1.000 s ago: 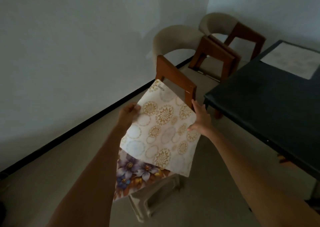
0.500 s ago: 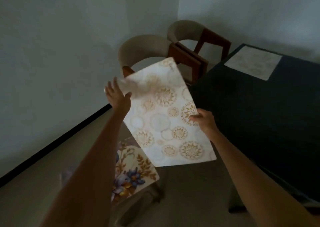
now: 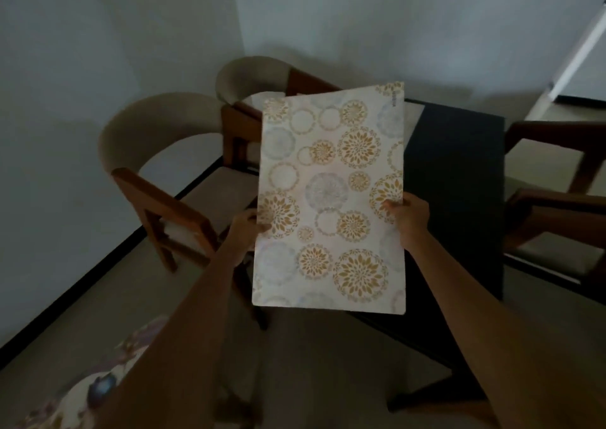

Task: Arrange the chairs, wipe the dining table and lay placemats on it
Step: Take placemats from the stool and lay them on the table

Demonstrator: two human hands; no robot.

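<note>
I am pinching the placemat point(image 3: 331, 199) by its two long edges, my left hand point(image 3: 244, 232) curling round the left edge and my right hand point(image 3: 410, 220) gripping the right edge, thumb on top of the gold-flower print. The mat is hanging flat between them, over the near end of the dark desk point(image 3: 455, 173) and not touching it, as far as I can judge. So I am in the laying step. Next, I think, I need to lower it squarely onto the top, edges parallel to the desk's rim, then let go. Two chairs point(image 3: 157, 166) are standing to my left; more flowery mats point(image 3: 88, 392) are lying low at my left.
</note>
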